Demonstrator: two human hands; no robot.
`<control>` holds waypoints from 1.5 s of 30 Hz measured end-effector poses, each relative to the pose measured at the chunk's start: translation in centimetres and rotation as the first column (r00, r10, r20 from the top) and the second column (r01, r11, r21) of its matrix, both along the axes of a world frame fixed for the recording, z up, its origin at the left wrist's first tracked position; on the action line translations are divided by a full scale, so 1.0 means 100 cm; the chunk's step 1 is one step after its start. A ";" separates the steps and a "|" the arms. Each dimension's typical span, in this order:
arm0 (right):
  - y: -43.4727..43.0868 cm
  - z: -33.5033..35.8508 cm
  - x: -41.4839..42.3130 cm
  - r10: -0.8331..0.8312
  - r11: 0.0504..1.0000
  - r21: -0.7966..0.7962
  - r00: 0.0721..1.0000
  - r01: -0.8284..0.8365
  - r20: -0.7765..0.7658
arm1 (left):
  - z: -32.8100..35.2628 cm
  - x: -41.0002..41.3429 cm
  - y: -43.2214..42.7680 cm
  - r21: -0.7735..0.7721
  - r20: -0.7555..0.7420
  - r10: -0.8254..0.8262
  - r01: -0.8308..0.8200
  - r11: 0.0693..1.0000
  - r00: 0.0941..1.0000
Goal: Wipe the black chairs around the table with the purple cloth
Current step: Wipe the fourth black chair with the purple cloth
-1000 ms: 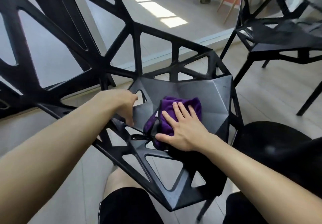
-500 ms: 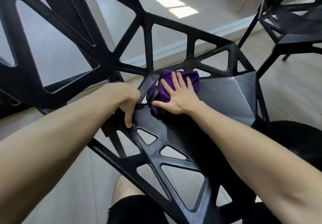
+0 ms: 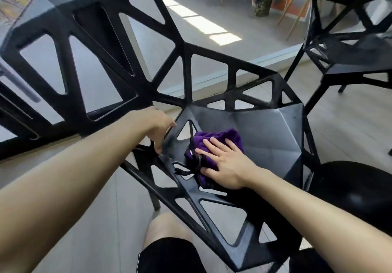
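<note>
A black chair (image 3: 265,124) with a triangle-cut frame fills the middle of the head view, its backrest at the upper left. The purple cloth (image 3: 220,139) lies bunched on the seat's left half. My right hand (image 3: 224,162) presses flat on the cloth with straight fingers, the thumb at the cloth's near edge. My left hand (image 3: 154,124) grips the chair's left frame where seat meets back; its fingers curl round the bar. A small black strap lies under the cloth's left edge.
A second black chair (image 3: 350,60) stands at the upper right. A round black stool seat (image 3: 350,188) sits close at the right. My knees in black shorts are below the chair. Wooden chair legs and a dark bin stand far back on the grey floor.
My right hand has slid the cloth back from the seat's far left corner toward the middle-left of the seat. My left hand keeps its grip on the frame. The camera has tilted up.
</note>
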State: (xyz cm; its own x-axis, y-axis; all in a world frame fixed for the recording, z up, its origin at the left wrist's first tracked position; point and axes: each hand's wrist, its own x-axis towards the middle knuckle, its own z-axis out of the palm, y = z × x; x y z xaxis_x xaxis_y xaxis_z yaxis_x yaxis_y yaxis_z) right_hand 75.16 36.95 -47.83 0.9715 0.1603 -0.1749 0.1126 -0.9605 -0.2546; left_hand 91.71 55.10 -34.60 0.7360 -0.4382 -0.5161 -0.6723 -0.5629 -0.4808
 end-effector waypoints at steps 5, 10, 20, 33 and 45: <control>0.009 -0.003 0.005 -0.066 0.998 -0.017 0.998 0.066 0.010 | 0.036 -0.015 0.045 -0.212 0.507 0.014 0.109 0.971 0.862; 0.016 -0.010 0.037 -0.144 0.990 0.009 0.989 0.144 0.039 | 0.039 -0.023 0.059 -0.492 0.342 0.334 -0.135 0.860 0.878; 0.011 -0.018 0.156 -0.240 0.970 -0.004 0.957 0.244 0.165 | 0.037 -0.021 0.057 -0.594 0.343 0.351 -0.087 0.799 0.871; 0.030 -0.006 0.135 -0.099 0.977 0.201 0.983 0.067 0.153 | 0.033 -0.014 0.066 -0.706 0.238 0.423 -0.143 0.693 0.875; 0.067 0.003 0.069 0.129 0.917 0.365 0.986 -0.161 0.110 | 0.034 -0.022 0.063 -0.743 0.226 0.437 -0.136 0.655 0.870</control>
State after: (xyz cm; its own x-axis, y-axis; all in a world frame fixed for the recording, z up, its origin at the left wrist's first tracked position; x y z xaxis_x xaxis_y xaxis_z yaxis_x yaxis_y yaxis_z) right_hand 82.04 43.62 -47.57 0.9410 0.3383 0.0038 0.2791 -0.7700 -0.5738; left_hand 89.49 61.44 -31.19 0.9443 -0.2835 0.1671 -0.2813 -0.9589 -0.0370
